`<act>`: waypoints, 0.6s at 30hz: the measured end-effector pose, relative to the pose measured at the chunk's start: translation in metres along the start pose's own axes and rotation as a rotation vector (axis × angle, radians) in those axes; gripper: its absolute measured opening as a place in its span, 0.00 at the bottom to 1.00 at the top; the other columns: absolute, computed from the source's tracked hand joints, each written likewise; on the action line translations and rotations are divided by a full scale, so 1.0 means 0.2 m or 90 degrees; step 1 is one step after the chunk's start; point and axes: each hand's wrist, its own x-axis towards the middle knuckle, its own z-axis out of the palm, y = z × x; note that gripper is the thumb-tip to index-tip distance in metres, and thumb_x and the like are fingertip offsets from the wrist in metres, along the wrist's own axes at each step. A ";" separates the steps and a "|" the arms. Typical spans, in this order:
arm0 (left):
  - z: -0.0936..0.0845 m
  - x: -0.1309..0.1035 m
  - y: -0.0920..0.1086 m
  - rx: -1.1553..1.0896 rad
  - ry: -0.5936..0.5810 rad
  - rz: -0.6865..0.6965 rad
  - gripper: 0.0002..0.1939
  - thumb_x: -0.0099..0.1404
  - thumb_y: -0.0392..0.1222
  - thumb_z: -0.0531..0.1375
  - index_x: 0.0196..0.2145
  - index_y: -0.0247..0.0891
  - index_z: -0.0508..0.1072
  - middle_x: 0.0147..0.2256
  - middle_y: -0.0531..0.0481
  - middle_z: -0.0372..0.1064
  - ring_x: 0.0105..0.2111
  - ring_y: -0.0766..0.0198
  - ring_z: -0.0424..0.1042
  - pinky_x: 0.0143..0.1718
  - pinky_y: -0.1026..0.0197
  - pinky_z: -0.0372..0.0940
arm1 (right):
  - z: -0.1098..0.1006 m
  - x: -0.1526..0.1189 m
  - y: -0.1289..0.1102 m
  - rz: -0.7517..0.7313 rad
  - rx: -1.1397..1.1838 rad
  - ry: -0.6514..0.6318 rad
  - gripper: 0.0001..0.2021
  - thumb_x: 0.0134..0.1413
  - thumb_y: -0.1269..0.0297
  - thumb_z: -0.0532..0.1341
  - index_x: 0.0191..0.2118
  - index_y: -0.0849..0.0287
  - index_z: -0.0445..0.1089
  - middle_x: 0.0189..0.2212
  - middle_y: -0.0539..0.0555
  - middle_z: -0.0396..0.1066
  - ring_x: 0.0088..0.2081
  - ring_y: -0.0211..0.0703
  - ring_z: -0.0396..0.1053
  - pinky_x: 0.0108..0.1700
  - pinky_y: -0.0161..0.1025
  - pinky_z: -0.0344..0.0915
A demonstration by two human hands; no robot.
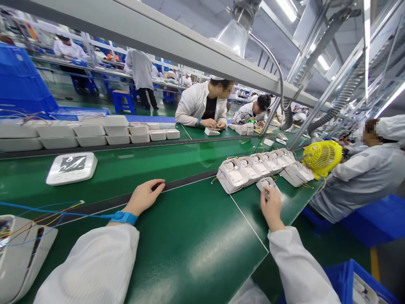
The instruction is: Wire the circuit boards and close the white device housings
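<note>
My left hand (146,196), with a blue strap (124,217) on its wrist, is over the dark strip along the green table (190,228). Its fingers curve with a gap between thumb and forefinger, and nothing shows in it. Farther right, my right hand (271,206) has its fingertips on a small white casing (269,185), thumb and fingers closed at its near edge. Just beyond that casing stands a row of open white housings (236,174) with thin coloured wires. A white device with a grey screen (72,168) lies at the left, past my left hand.
White housings with wires (19,253) stand at the near left. Stacked white shells (91,134) line the far side. A yellow fan (322,157) is at the right table corner, near a seated person. A blue crate (348,278) is below right. Across the table, people work.
</note>
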 end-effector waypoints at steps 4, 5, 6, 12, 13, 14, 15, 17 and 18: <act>0.01 0.00 0.00 0.003 0.008 0.005 0.28 0.61 0.59 0.52 0.48 0.39 0.77 0.46 0.45 0.76 0.41 0.52 0.74 0.45 0.57 0.68 | 0.02 -0.19 -0.27 -0.104 0.099 -0.131 0.13 0.65 0.60 0.52 0.39 0.60 0.71 0.33 0.57 0.73 0.34 0.43 0.71 0.39 0.40 0.69; 0.01 0.00 0.00 0.005 0.009 0.005 0.28 0.61 0.59 0.52 0.48 0.39 0.77 0.46 0.45 0.76 0.41 0.52 0.74 0.45 0.57 0.68 | 0.03 -0.23 -0.34 -0.135 0.122 -0.168 0.11 0.65 0.60 0.54 0.38 0.58 0.72 0.33 0.55 0.73 0.35 0.41 0.71 0.39 0.38 0.69; 0.01 0.00 -0.01 0.009 0.009 0.005 0.28 0.61 0.59 0.52 0.48 0.39 0.77 0.46 0.44 0.76 0.41 0.51 0.74 0.45 0.56 0.68 | 0.04 -0.26 -0.41 -0.164 0.142 -0.201 0.10 0.64 0.61 0.56 0.37 0.57 0.72 0.33 0.54 0.74 0.35 0.40 0.71 0.40 0.37 0.68; 0.02 0.01 0.00 0.091 -0.014 0.097 0.27 0.64 0.56 0.50 0.50 0.35 0.74 0.49 0.40 0.73 0.49 0.48 0.71 0.52 0.51 0.65 | 0.23 -0.25 -0.84 -0.413 0.242 -0.439 0.07 0.63 0.62 0.59 0.40 0.57 0.73 0.33 0.53 0.74 0.38 0.41 0.71 0.43 0.37 0.66; 0.03 0.00 0.02 0.101 -0.012 0.129 0.27 0.65 0.56 0.50 0.50 0.34 0.74 0.50 0.39 0.73 0.51 0.48 0.70 0.54 0.50 0.65 | 0.28 -0.23 -0.92 -0.445 0.236 -0.464 0.08 0.63 0.61 0.59 0.40 0.57 0.73 0.33 0.53 0.75 0.38 0.41 0.72 0.42 0.36 0.66; 0.04 -0.01 0.06 0.104 0.002 0.160 0.27 0.66 0.56 0.50 0.51 0.34 0.73 0.51 0.39 0.72 0.52 0.48 0.69 0.55 0.49 0.64 | 0.33 -0.21 -0.99 -0.475 0.226 -0.491 0.08 0.62 0.59 0.59 0.40 0.56 0.73 0.33 0.52 0.75 0.38 0.41 0.72 0.42 0.36 0.66; 0.06 -0.04 0.11 0.100 0.024 0.190 0.27 0.67 0.56 0.49 0.52 0.35 0.73 0.53 0.39 0.70 0.54 0.48 0.68 0.57 0.49 0.63 | 0.38 -0.20 -1.06 -0.490 0.212 -0.512 0.09 0.62 0.58 0.60 0.42 0.56 0.73 0.33 0.52 0.75 0.37 0.42 0.72 0.41 0.36 0.66; 0.12 -0.13 0.24 0.085 0.085 0.260 0.26 0.69 0.54 0.48 0.54 0.36 0.71 0.56 0.39 0.68 0.57 0.49 0.65 0.60 0.48 0.60 | 0.46 -0.18 -1.18 -0.495 0.193 -0.527 0.10 0.60 0.58 0.60 0.44 0.56 0.73 0.35 0.53 0.76 0.39 0.45 0.73 0.41 0.38 0.67; 0.16 -0.20 0.32 0.084 0.091 0.324 0.25 0.69 0.52 0.48 0.56 0.36 0.69 0.58 0.40 0.66 0.58 0.50 0.64 0.60 0.48 0.59 | 0.49 -0.18 -1.22 -0.488 0.188 -0.523 0.10 0.58 0.59 0.61 0.43 0.54 0.74 0.36 0.53 0.76 0.40 0.46 0.73 0.41 0.40 0.68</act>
